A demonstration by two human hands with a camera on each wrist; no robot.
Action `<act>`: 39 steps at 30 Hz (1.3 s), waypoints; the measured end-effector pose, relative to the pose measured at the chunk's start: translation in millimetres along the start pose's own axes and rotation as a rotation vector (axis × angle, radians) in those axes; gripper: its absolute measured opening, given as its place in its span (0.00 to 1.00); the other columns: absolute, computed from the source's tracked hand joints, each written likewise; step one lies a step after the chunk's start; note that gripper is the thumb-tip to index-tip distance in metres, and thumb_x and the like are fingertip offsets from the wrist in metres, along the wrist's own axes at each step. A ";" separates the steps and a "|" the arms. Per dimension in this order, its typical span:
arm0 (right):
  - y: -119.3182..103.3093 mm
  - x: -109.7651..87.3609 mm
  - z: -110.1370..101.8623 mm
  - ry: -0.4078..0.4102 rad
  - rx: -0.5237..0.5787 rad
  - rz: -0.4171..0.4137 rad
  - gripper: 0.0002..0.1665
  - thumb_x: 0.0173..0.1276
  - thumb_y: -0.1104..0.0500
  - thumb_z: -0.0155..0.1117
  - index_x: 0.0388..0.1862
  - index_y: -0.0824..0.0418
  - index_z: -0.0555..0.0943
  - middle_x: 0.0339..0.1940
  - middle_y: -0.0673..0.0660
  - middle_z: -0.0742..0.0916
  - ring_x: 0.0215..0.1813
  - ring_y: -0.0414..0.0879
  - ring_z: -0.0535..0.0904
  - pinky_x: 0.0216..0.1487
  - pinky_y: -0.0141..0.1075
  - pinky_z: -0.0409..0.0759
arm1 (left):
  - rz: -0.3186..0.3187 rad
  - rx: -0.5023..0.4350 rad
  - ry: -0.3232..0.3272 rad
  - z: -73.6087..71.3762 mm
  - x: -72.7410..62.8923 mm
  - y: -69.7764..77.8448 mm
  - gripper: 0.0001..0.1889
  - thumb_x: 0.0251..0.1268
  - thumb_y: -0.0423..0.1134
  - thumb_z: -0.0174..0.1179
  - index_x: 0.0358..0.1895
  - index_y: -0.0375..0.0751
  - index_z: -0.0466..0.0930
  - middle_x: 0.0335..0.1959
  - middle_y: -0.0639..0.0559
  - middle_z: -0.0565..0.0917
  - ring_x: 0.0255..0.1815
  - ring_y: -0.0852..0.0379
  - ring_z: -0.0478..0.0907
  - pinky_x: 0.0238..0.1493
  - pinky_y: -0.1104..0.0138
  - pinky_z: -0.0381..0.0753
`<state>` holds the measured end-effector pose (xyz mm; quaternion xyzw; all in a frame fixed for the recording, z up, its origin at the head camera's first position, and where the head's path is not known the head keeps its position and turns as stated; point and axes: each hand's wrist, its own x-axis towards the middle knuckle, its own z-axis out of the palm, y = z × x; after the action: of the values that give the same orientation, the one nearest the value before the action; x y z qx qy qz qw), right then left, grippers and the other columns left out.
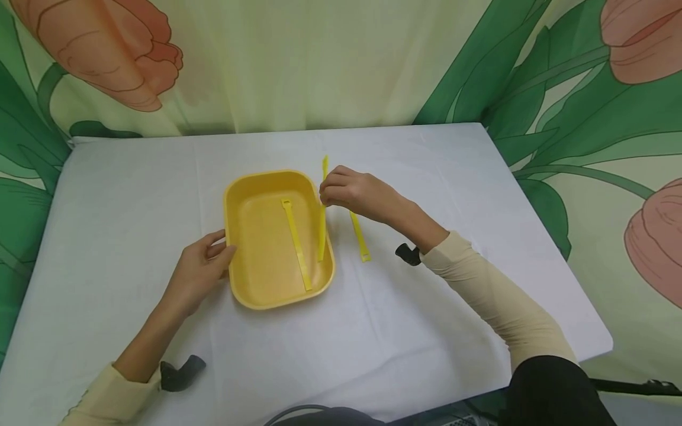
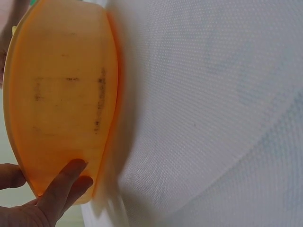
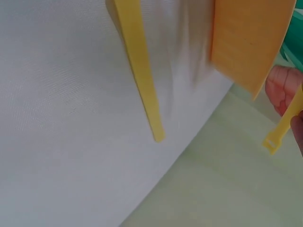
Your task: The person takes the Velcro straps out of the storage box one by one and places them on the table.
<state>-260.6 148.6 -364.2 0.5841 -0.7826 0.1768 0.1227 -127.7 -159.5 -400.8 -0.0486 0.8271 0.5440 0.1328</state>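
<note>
A yellow plastic tray (image 1: 254,254) sits on the white-covered table. My left hand (image 1: 198,269) grips its left side, the thumb at the rim and fingertips against the outer wall (image 2: 61,109). Over the tray's right rim, my right hand (image 1: 362,192) pinches a yellow cable strap (image 1: 322,234), which hangs down along the inner right side. In the right wrist view this strap's slotted end (image 3: 272,141) sticks out past the fingers. A second strap (image 1: 297,248) lies inside the tray. Another strap (image 1: 360,236) rests on the cloth right of the tray, its far end hidden under my right hand.
White cloth (image 1: 415,331) covers the table around the tray. A curtain (image 1: 319,65) with large tulips hangs behind the back edge. Dark equipment (image 1: 469,414) shows at the front edge, near a black rounded shape (image 1: 554,390).
</note>
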 end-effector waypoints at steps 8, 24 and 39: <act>4.4 -12.0 0.0 -0.014 -0.010 0.024 0.06 0.57 0.69 0.68 0.32 0.61 0.82 0.41 0.51 0.83 0.48 0.45 0.74 0.42 0.31 0.78 | -0.003 -0.013 0.002 0.2 -0.6 0.5 0.32 0.73 0.45 0.49 0.72 0.32 0.51 0.64 0.29 0.65 0.53 0.40 0.76 0.40 0.66 0.82; 12.6 -38.5 -0.3 0.012 0.021 0.096 0.05 0.59 0.67 0.68 0.32 0.59 0.82 0.41 0.52 0.84 0.48 0.45 0.75 0.42 0.31 0.78 | 0.003 -0.002 0.004 0.8 0.5 2.2 0.32 0.73 0.44 0.48 0.72 0.32 0.51 0.64 0.29 0.66 0.53 0.40 0.76 0.40 0.66 0.82; 15.8 -50.7 -1.8 -0.002 0.022 0.144 0.06 0.57 0.67 0.70 0.34 0.61 0.84 0.40 0.52 0.84 0.47 0.45 0.75 0.45 0.31 0.77 | -0.012 -0.001 0.007 1.3 0.7 1.4 0.32 0.73 0.45 0.49 0.72 0.32 0.51 0.64 0.29 0.65 0.54 0.40 0.76 0.41 0.66 0.82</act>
<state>-261.2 197.5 -384.8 0.5279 -0.8207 0.1932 0.1027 -128.5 -157.6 -400.2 -0.0556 0.8270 0.5433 0.1334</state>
